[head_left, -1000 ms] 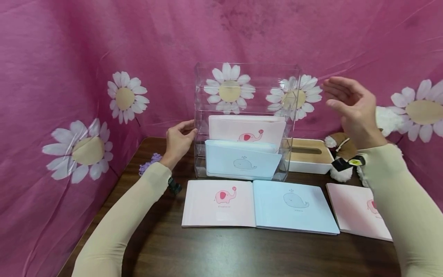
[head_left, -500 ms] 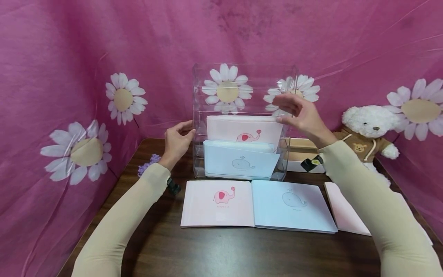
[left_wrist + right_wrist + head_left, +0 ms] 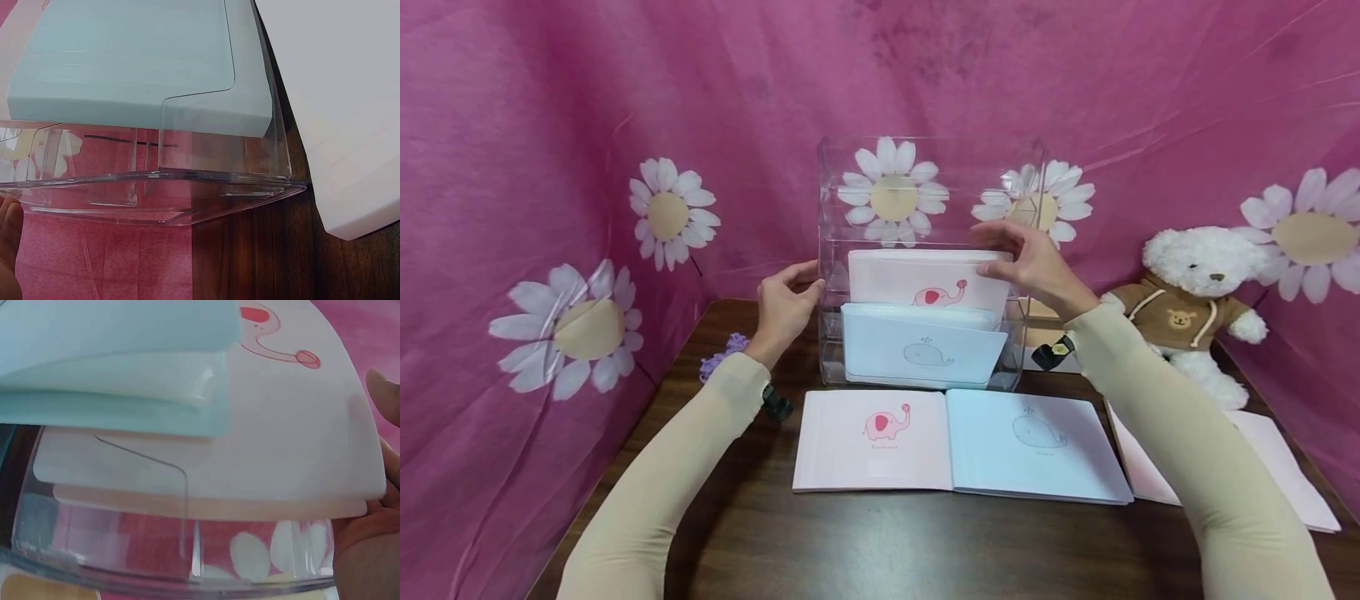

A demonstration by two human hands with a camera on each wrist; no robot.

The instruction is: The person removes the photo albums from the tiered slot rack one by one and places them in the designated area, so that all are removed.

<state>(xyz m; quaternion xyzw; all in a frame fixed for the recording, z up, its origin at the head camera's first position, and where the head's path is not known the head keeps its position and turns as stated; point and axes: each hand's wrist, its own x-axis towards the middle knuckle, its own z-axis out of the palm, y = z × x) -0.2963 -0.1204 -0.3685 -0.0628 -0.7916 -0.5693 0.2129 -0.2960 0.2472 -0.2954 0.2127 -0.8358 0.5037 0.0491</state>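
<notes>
A clear plastic rack [image 3: 833,333] stands on the table with a pink elephant album [image 3: 887,277] in a middle tier and a pale blue whale album [image 3: 880,354] in front, lower down. My left hand [image 3: 786,304] rests its fingertips and thumb against the rack's left side. Over at the pink album's upper right corner is my right hand [image 3: 1033,268]. In the right wrist view, its fingers [image 3: 390,465] lie behind the album's edge, while the thumb [image 3: 382,394] stands off from the cover. Another pink album [image 3: 872,462] and blue album [image 3: 1037,467] lie side by side before the rack.
More pink albums [image 3: 1285,467] lie to the right, partly under the right sleeve. Behind that arm sit a teddy bear [image 3: 1187,312] in a brown hoodie and a wood-topped box [image 3: 1041,333]. A purple fuzzy item [image 3: 722,354] is at left; a pink daisy cloth [image 3: 745,108] hangs behind.
My right hand has come left and down from the rack's right side to the upper corner of the pink album in it. The left hand has stayed at the rack.
</notes>
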